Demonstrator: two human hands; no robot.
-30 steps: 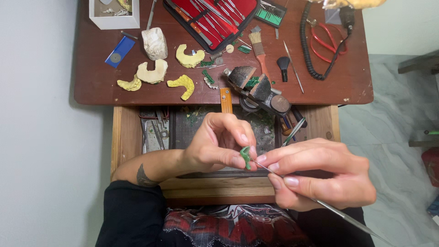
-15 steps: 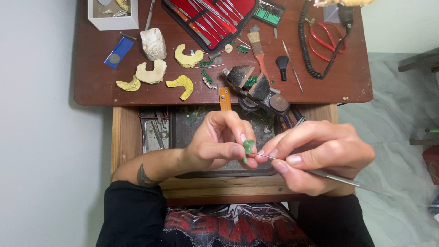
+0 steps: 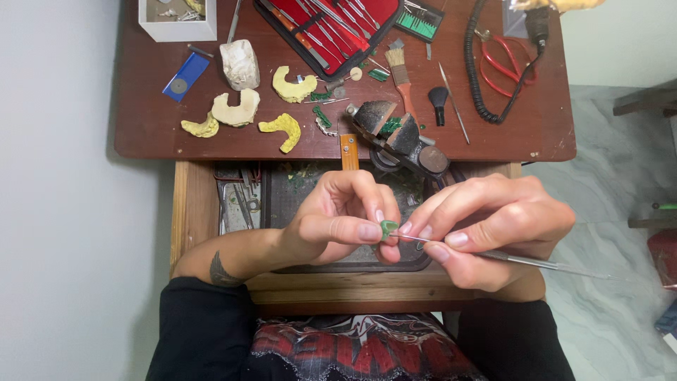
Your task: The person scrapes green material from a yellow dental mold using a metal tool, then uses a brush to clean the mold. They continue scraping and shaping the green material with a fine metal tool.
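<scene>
The left hand (image 3: pixel 338 222) pinches a small green piece (image 3: pixel 388 228) between thumb and fingertips, closed tight on it over the open drawer (image 3: pixel 310 190) below the counter (image 3: pixel 211 134). The right hand (image 3: pixel 490 229) is closed round a thin metal tool (image 3: pixel 536 262) — its tip touches the green piece — while yellow dental casts (image 3: pixel 282 130) and a small vise (image 3: pixel 402 137) lie on the counter beyond.

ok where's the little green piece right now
In the head view the small green piece sits at centre, pinched in the left hand fingertips over the open drawer, with the thin metal tool from the right hand touching it.
</scene>
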